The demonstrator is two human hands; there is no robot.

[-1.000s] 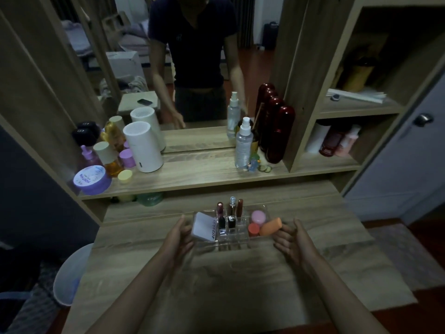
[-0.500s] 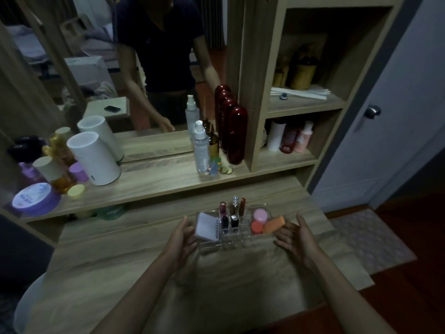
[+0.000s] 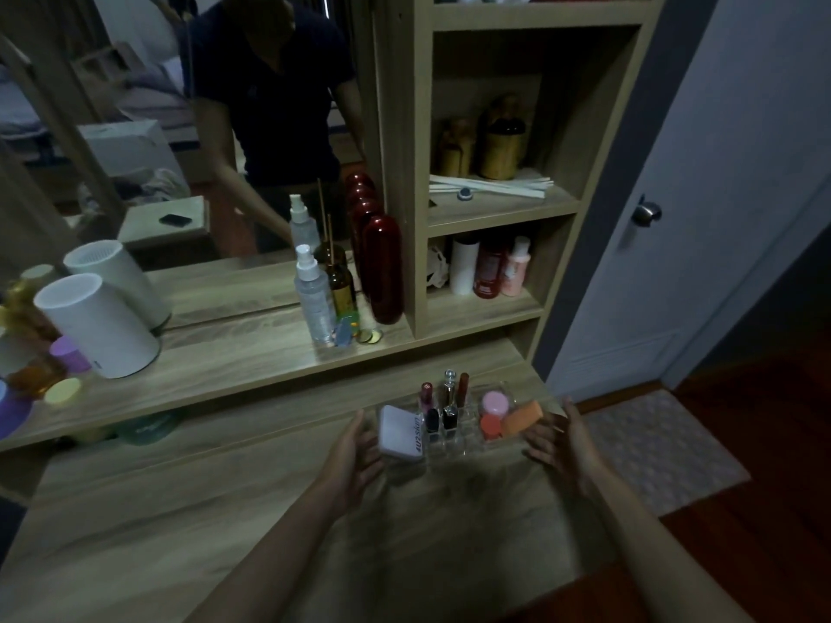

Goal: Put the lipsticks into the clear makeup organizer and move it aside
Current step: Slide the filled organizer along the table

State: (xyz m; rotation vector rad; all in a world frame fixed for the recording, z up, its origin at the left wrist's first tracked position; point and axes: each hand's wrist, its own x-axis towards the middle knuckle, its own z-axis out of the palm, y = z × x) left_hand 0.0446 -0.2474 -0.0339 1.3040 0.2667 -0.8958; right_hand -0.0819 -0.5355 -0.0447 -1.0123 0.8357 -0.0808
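The clear makeup organizer stands on the wooden desk, close to the desk's right edge. Several lipsticks stand upright in its middle slots. A white compact leans in its left end, and a pink puff and orange sponge fill its right end. My left hand presses against the organizer's left side, fingers spread. My right hand cups the right side the same way. The organizer is held between both palms.
A raised ledge behind the desk carries a white cylinder, a spray bottle, a dark red bottle and small jars at far left. Open shelves with bottles rise at right. Beyond are a door and a rug.
The organizer has slid rightward across the desk between my two hands, from the middle toward the right edge. The view has turned right with it.
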